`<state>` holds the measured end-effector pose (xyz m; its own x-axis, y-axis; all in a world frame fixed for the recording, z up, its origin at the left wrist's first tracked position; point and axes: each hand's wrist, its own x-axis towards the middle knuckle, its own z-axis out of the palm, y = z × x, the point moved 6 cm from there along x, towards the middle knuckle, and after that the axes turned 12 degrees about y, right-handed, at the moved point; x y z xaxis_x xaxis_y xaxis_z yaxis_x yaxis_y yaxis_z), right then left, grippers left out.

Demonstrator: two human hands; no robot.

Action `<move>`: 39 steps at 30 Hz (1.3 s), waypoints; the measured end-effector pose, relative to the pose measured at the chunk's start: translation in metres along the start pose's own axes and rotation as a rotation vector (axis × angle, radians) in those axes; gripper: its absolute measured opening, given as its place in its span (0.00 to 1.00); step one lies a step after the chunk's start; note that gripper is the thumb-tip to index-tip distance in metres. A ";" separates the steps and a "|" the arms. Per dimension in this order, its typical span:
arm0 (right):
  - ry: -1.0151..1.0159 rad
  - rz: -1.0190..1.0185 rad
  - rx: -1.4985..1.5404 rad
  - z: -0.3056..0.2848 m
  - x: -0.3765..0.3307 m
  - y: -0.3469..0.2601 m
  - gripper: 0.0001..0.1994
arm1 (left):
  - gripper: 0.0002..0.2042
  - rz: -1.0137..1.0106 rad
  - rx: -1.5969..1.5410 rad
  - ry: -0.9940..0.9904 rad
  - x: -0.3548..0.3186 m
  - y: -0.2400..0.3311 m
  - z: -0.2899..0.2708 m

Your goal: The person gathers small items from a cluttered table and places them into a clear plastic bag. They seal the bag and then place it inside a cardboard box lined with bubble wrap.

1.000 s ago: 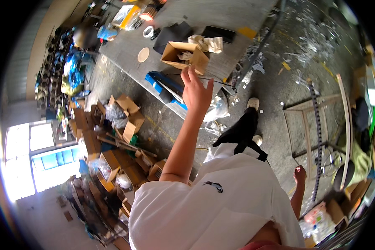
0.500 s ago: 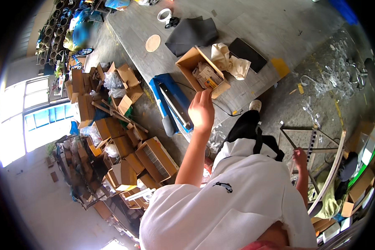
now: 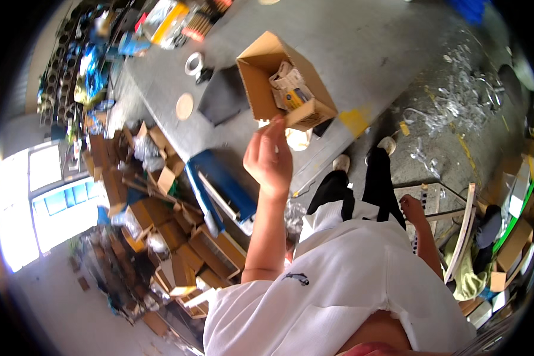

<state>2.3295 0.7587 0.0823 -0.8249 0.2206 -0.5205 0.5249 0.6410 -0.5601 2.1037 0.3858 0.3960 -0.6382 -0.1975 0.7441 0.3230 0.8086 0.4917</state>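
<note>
One carton [image 3: 307,72], half-hidden cloth [image 3: 299,140], dark sheet [image 3: 223,96]

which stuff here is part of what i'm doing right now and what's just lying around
Seemingly part of the job:
- open cardboard box, its near edge held in the left grip
- small packages inside it

Apparently just lying about:
- white roll
- round tan disc
- dark sheet
- blue device at the table edge
</note>
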 end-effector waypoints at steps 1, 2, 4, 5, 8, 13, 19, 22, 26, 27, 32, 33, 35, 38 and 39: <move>0.009 -0.057 -0.049 -0.005 0.008 0.008 0.07 | 0.08 -0.003 -0.022 0.016 0.007 0.004 0.017; 0.020 -0.111 -0.101 -0.005 0.016 0.019 0.07 | 0.08 0.100 0.005 0.051 0.016 0.010 0.033; 0.058 -0.115 -0.156 -0.017 0.033 0.040 0.08 | 0.09 0.070 0.014 0.053 0.022 0.008 0.071; 0.075 -0.113 -0.153 -0.027 0.043 0.053 0.08 | 0.09 0.087 0.021 0.066 0.023 0.009 0.093; 0.154 0.105 0.090 -0.062 0.058 0.108 0.06 | 0.07 -0.012 0.087 0.030 0.013 0.003 0.157; 0.348 0.321 0.363 -0.128 0.069 0.186 0.03 | 0.06 -0.078 0.250 -0.167 -0.031 -0.012 0.238; 0.406 0.419 0.336 -0.149 0.079 0.242 0.03 | 0.21 0.168 0.489 -0.235 -0.013 0.046 0.253; 0.381 0.413 0.302 -0.136 0.099 0.251 0.02 | 0.20 0.194 0.510 -0.357 -0.007 0.076 0.262; 0.269 0.376 0.256 -0.140 0.142 0.220 0.03 | 0.16 0.136 0.644 -0.390 0.012 0.099 0.295; 0.231 0.427 0.330 -0.141 0.156 0.215 0.03 | 0.16 0.178 0.622 -0.385 0.018 0.117 0.311; 0.229 0.462 0.488 -0.179 0.223 0.216 0.06 | 0.12 0.114 0.390 -0.514 0.022 0.201 0.436; 0.228 0.500 0.515 -0.185 0.234 0.223 0.06 | 0.12 0.056 0.325 -0.588 0.017 0.218 0.467; 0.375 0.573 0.549 -0.213 0.243 0.230 0.06 | 0.09 0.147 0.194 -0.756 -0.001 0.231 0.528; 0.446 0.528 0.462 -0.245 0.263 0.230 0.06 | 0.06 0.210 0.216 -0.969 -0.018 0.260 0.607; 0.476 0.503 0.468 -0.265 0.270 0.219 0.06 | 0.05 0.214 0.205 -0.988 -0.019 0.265 0.627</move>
<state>2.1659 1.1533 -0.0107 -0.4140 0.7532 -0.5112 0.8009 0.0345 -0.5978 1.7634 0.9512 0.2289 -0.9009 0.4303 0.0571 0.4309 0.8707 0.2373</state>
